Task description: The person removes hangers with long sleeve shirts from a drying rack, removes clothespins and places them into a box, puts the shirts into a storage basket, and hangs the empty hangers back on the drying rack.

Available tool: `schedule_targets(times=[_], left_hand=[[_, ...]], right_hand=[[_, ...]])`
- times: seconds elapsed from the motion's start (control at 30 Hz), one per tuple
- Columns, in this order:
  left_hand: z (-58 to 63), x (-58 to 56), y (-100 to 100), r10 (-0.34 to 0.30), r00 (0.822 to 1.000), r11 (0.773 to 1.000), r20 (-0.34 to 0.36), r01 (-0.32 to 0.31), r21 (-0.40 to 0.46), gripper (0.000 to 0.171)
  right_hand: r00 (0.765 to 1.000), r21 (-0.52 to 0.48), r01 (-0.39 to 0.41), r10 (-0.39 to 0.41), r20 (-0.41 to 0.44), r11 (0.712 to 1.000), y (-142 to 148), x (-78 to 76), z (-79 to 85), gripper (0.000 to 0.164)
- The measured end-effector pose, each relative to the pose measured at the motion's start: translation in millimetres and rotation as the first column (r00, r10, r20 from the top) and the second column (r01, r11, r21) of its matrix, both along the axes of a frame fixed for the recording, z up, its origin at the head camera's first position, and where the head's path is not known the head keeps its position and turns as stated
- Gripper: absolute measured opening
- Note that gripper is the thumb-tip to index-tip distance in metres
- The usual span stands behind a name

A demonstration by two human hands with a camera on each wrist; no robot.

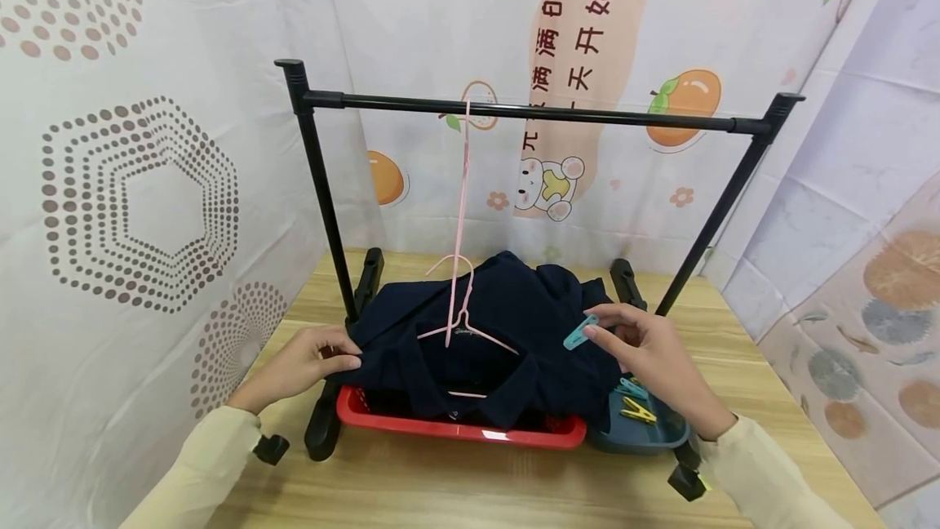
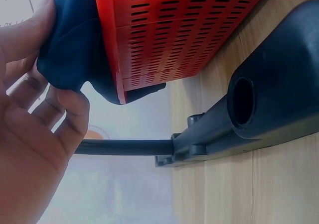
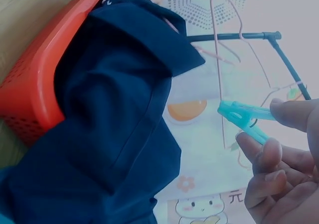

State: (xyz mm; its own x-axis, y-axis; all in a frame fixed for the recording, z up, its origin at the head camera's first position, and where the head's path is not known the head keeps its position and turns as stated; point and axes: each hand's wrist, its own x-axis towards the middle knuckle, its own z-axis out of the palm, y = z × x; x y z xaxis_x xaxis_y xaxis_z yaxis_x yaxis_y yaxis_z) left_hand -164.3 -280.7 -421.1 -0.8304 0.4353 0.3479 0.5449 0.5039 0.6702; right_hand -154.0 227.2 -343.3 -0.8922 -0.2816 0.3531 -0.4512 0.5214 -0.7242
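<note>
A navy collared shirt [image 1: 543,308] lies bunched over a red basket [image 1: 463,431], its collar towards me. My left hand [image 1: 312,362] pinches the shirt's cloth at the left side; in the left wrist view thumb and fingers hold a fold of the cloth [image 2: 75,40] beside the basket's slotted wall. Between thumb and fingers of my right hand [image 1: 649,349] is a light blue clothespin [image 1: 580,333], held above the shirt's right side. The right wrist view shows this clothespin [image 3: 237,113] apart from the cloth. A pink hanger [image 1: 488,337] sits inside the shirt's neck, hook upward.
A black rack with a crossbar [image 1: 551,112] stands over the basket on the wooden table [image 1: 441,488]. Another pink hanger [image 1: 462,202] hangs from the bar, edge-on. At the right, a blue-grey tray [image 1: 639,443] holds clothespins, including a yellow clothespin [image 1: 637,410]. Printed curtains surround the table.
</note>
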Motion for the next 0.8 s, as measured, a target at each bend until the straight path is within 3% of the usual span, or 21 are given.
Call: schedule_targets(times=[0.33,0.8], left_hand=[[0.1,-0.3,0,0.012,1.0,1.0,0.014,-0.012,-0.005,0.011],[-1.4,-1.4,-1,0.007,1.0,1.0,0.01,-0.007,-0.008,0.013]], right_hand=[[0.999,0.0,0.039,-0.039,0.009,0.999,19,-5.3,-14.2,0.026],[0.995,0.081,0.089,-0.092,0.034,0.993,41,-16.7,-46.0,0.028]])
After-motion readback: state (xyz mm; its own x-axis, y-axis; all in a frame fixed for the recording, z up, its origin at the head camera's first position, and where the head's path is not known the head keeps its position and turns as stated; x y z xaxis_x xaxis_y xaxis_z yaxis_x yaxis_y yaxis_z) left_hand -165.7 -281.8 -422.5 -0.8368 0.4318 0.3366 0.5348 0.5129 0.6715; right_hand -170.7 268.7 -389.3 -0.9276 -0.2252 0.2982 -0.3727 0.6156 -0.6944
